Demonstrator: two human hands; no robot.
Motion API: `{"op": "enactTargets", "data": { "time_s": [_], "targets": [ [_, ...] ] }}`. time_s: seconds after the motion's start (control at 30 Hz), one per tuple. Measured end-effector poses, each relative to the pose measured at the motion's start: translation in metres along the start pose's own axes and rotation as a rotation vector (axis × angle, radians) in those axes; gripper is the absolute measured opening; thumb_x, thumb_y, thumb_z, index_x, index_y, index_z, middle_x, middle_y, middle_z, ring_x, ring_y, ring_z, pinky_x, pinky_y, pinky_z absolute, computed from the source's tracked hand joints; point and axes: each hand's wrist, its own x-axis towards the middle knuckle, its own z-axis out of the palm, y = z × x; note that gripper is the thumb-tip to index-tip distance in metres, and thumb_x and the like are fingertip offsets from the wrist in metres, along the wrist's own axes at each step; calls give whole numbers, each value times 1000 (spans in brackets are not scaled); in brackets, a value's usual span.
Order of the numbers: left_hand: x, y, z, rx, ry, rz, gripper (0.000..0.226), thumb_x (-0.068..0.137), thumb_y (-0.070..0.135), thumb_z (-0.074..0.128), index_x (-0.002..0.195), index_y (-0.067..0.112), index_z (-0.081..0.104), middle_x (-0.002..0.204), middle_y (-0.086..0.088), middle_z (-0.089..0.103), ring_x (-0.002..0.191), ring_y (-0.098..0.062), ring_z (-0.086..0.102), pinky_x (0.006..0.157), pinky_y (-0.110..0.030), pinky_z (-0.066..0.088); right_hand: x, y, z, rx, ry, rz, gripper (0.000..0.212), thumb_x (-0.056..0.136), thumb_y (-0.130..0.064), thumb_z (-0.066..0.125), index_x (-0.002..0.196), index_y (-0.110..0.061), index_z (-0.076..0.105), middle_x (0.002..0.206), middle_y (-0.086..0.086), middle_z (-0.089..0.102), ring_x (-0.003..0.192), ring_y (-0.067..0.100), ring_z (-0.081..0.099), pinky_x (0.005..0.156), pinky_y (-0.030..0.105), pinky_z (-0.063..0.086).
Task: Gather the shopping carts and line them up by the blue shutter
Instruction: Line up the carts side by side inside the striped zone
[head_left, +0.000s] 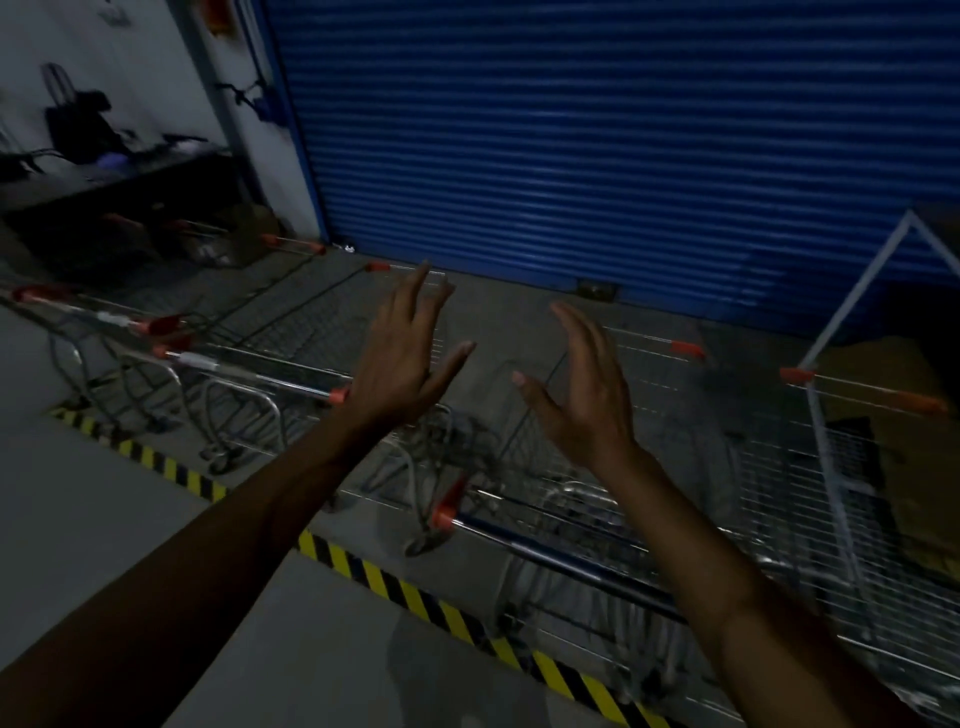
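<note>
Both hands — left hand (402, 358), right hand (584, 395) — hang apart, fingers straight, holding nothing. Below, blurred shopping carts (571, 514) seem nested along the blue shutter (597, 145)

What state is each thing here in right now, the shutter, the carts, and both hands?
Blue shutter: rolled down, closed.
Shopping carts: standing in a row before the shutter, no hand on them.
Left hand: raised, fingers straight, holding nothing.
Right hand: raised, fingers straight, holding nothing.
</note>
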Motion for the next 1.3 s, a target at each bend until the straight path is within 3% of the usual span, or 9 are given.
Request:
{"op": "enactTargets", "data": {
  "time_s": [0.23,0.43,0.57,0.87,1.07,1.3],
  "targets": [
    [-13,-115,-59,35,72,-23,63,99,55,43,144,10,43,157,-19,31,141,-33,34,111,-47,33,56,-67,99,63,-26,-108,80,91,-60,52,151,-9,36,153,11,41,140,25,39,111,35,35],
    [-41,-219,-111,132,76,-151,66,99,56,42,144,8,44,157,-19,31,142,-35,33,112,-49,34,89,-117,193,130,-55,-203,81,92,-64,49,149,-8,38,149,12,44,136,17,39,110,9,22],
    [-58,-273,-130,204,60,-216,66,99,56,42,144,7,45,156,-20,33,139,-38,36,110,-50,35,104,-141,246,139,-125,-216,85,90,-72,41,148,-10,42,150,9,45,137,22,42,105,28,34],
    [-69,-367,-125,283,-13,-285,68,98,59,40,149,14,40,158,-17,30,140,-35,33,109,-53,36,152,-145,355,175,-264,-278,82,89,-66,48,153,-18,34,158,3,36,138,22,37,96,31,37],
    [-57,-442,-103,364,-231,-266,81,96,70,30,152,12,37,162,-18,25,142,-38,29,109,-55,34,183,-118,436,166,-340,-291,88,90,-74,39,154,-15,33,161,3,31,139,25,36,101,39,42],
    [-53,-506,-57,335,-455,-316,85,96,74,24,154,13,33,161,-19,25,143,-42,29,108,-60,37,182,-87,506,125,-452,-279,85,89,-66,49,154,-13,34,162,7,29,144,30,33,111,49,38]
  ]
}}
